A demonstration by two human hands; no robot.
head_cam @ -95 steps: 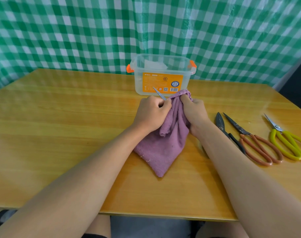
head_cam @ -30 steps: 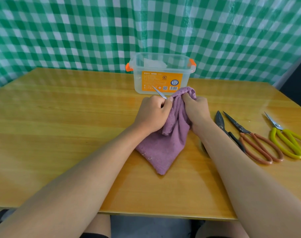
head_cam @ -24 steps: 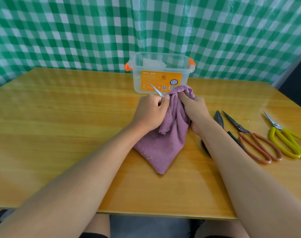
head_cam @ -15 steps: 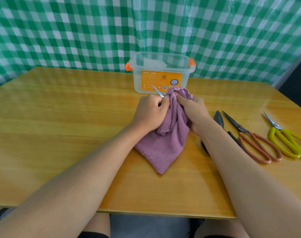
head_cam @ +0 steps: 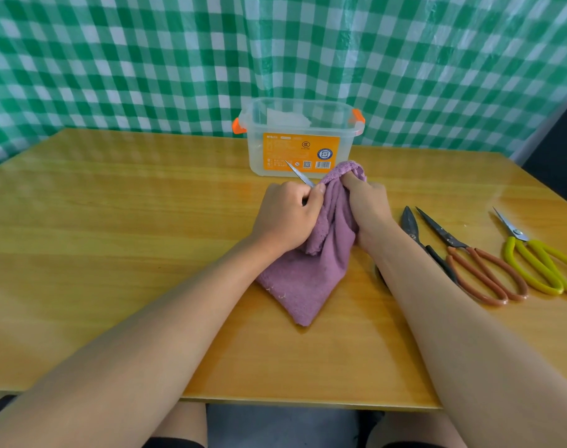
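Purple cloth (head_cam: pixel 311 279) at centre of the wooden table (head_cam: pixel 113 237), its lower corner lying flat on the wood and pointing at the near edge, its upper part bunched and lifted between both hands. Both bare forearms reach in from the near edge, one on each side of it.

Off to the right, three pairs of scissors lie in a row, tips pointing away. The black-handled shears (head_cam: pixel 414 234) are closest, and the right forearm covers most of their handles. Next come the orange-handled scissors (head_cam: pixel 479 270), then the yellow-handled scissors (head_cam: pixel 534 263), out by the right edge.

Left hand (head_cam: pixel 285 218) is clenched in a fist round a tool. Only its pointed metal blade (head_cam: pixel 298 174) pokes out past the knuckles, and the thumb presses against the cloth. Right hand (head_cam: pixel 367 206) grips the gathered top of the cloth, fingers curled into the folds.

Just beyond the hands stands a clear plastic box (head_cam: pixel 300 140) with orange clips (head_cam: pixel 238 127), an orange label (head_cam: pixel 301 151) and no lid. Something white (head_cam: pixel 287 118) sits inside; what it is, hard to tell. A green-and-white checked sheet (head_cam: pixel 275 53) hangs behind.
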